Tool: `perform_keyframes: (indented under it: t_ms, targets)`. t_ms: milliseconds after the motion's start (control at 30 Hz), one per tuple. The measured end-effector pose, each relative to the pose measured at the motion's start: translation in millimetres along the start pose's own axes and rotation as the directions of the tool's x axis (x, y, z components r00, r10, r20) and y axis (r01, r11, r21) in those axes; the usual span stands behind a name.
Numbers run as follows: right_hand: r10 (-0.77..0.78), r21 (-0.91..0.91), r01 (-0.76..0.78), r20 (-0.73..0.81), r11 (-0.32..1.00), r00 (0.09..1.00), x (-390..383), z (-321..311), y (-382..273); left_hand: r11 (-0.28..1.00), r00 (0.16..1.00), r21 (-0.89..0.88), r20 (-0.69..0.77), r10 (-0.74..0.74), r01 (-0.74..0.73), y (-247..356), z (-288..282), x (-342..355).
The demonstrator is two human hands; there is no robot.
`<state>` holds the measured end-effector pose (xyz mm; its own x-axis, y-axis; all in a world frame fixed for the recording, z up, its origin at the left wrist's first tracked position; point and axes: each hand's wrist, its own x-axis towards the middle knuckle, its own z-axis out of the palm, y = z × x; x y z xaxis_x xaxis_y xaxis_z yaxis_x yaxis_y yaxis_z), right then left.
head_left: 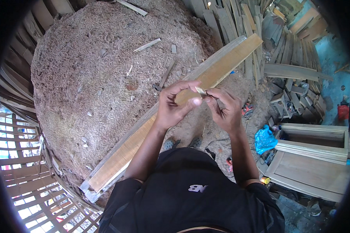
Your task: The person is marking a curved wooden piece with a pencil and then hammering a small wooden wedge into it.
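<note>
My right hand (225, 108) pinches a small pale piece (201, 92), apparently wood, between thumb and fingertips above a long board (229, 58). Just left of it, my left hand (179, 103) has its thumb and index finger apart around the piece; whether a fingertip touches it I cannot tell. The board lies diagonally beneath both hands on a second, greyer plank, partly hidden by my hands and arms. A hammer (167, 73) lies beyond the board on the sawdust mound (85, 77), among scattered offcuts.
Timber stacks (217, 23) line the back right. At right are a wooden frame (311, 128), a panel (307, 174), a blue plastic bag (264, 139) and a yellow container (265, 180). A slatted wall (27, 178) curves along the left. A red-and-black tool (247, 110) lies past my right hand.
</note>
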<state>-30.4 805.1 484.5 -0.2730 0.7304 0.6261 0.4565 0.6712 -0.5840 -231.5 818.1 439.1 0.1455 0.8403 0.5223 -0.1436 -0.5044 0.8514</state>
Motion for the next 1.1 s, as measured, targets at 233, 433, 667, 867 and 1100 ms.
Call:
perform_keyframes:
  t_ms: [233, 433, 667, 867, 1100]
  targets:
    - [0.333, 0.649, -0.384, 0.207, 0.656, 0.92, -15, -10, -13, 0.772, 0.874, -0.557, -0.159, -0.46, 0.305, 7, 15, 6]
    - [0.315, 0.739, -0.478, 0.364, 0.476, 0.877, -23, -12, -7, 0.699, 0.817, -0.587, -0.105, -0.567, 0.409, 14, 20, 9]
    - [0.397, 0.747, -0.431, 0.241, 0.506, 0.885, -26, -6, -3, 0.668, 0.783, -0.57, -0.069, -0.619, 0.478, 9, 28, 9]
    - [0.449, 0.528, -0.468, 0.174, 0.708, 0.876, -31, -7, 3, 0.787, 0.896, -0.528, -0.104, -0.432, 0.319, 0, 37, -1]
    - [0.06, 0.146, -0.05, -0.063, 0.988, 0.996, -28, -10, -4, 0.895, 0.981, -0.412, -0.011, -0.194, 0.173, -6, 30, -6]
